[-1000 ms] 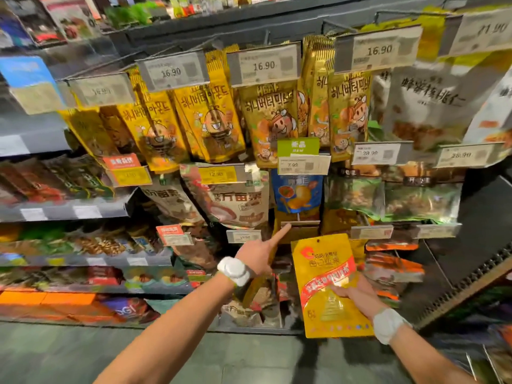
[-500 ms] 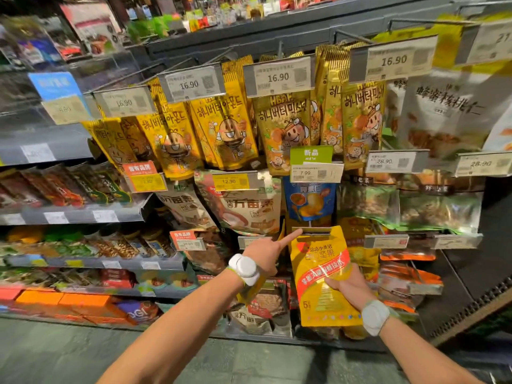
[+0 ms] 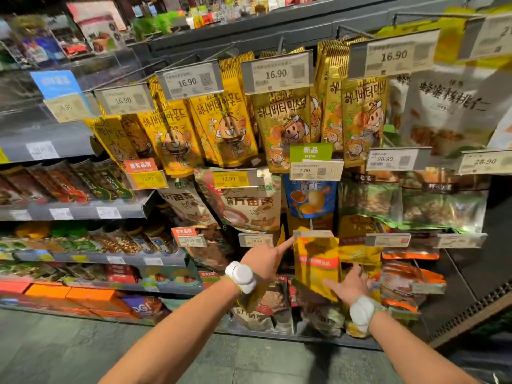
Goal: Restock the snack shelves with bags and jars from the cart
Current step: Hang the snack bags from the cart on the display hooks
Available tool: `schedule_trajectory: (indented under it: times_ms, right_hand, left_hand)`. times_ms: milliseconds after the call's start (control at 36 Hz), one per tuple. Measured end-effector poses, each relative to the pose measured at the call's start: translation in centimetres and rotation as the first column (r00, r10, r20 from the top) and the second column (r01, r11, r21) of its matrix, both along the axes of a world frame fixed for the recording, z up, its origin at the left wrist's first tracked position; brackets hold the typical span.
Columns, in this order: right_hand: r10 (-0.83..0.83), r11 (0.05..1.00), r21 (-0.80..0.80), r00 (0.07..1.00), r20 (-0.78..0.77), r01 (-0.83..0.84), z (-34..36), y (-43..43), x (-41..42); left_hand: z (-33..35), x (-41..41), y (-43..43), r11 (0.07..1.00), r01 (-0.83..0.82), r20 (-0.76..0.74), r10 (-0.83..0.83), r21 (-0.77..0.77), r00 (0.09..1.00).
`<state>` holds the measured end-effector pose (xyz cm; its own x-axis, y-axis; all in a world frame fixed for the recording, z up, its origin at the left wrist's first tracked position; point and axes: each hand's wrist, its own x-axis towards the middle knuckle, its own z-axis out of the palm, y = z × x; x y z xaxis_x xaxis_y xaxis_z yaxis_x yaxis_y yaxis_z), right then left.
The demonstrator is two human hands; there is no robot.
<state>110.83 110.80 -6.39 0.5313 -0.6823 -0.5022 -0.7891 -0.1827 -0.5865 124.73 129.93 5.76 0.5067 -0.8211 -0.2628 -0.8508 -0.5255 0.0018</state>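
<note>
A yellow snack bag with a red band [image 3: 315,268] hangs below a small price tag [image 3: 313,233] in the lower middle of the peg display. My right hand [image 3: 350,284] is just right of and below that bag, fingers spread and off it. My left hand [image 3: 263,261] points with a straight index finger whose tip touches the left end of that tag. Its other fingers are curled, and another yellowish bag [image 3: 250,299] hangs under its palm, mostly hidden by the wrist.
Rows of yellow nut bags [image 3: 221,134] hang above under 16.90 tags. Beige chestnut bags [image 3: 249,209], a blue bag [image 3: 310,200] and green bags [image 3: 443,209] fill the middle pegs. Shelves [image 3: 83,212] of packets run left. Orange bags [image 3: 410,278] lie lower right. Grey floor is below.
My right hand raised the yellow bag to the peg under the tag and let go, fingers now spread. My left hand kept pointing at the tag. The view moved closer.
</note>
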Motion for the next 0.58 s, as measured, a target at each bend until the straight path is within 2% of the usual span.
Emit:
schedule_trajectory:
  times_ms: [56,139,222,333,389,472,528,583]
  right_hand:
    - [0.03,0.999,0.017,1.0,-0.002,-0.03,-0.3,0.3,-0.5]
    - [0.138,0.981,0.139,0.99,-0.009,-0.136,-0.9,0.7,-1.5]
    - [0.22,0.953,0.217,0.975,-0.014,-0.212,-0.9,1.6,-2.6]
    - [0.24,0.917,0.317,0.97,0.044,-0.241,0.0,1.8,-4.1]
    - [0.187,0.893,0.396,0.976,0.107,-0.215,0.3,1.5,-5.0]
    - [0.032,0.822,0.553,0.981,0.19,-0.134,0.0,0.3,-7.1]
    - [-0.119,0.711,0.697,0.962,0.247,-0.091,-0.6,-0.7,-8.9]
    - [-0.263,0.592,0.801,0.917,0.299,-0.091,-0.4,-1.8,-10.6]
  left_hand:
    - [-1.4,-0.6,0.9,0.998,-0.055,-0.079,0.056,0.016,0.995]
    - [-3.6,-2.1,2.1,0.993,-0.117,-0.206,0.121,0.032,0.971]
    - [-5.1,-3.8,2.3,0.981,-0.19,-0.348,0.188,0.031,0.918]
    - [-7.2,-5.5,0.9,0.971,-0.224,-0.49,0.153,-0.088,0.858]
    - [-8.0,-6.3,-0.1,0.94,-0.284,-0.564,0.134,-0.188,0.815]
    - [-8.8,-7.5,-2.2,0.845,-0.455,-0.767,0.087,-0.281,0.636]
    - [-9.1,-8.2,-3.8,0.774,-0.559,-0.861,0.036,-0.297,0.508]
    - [-9.4,-9.1,-5.5,0.732,-0.617,-0.908,-0.006,-0.289,0.418]
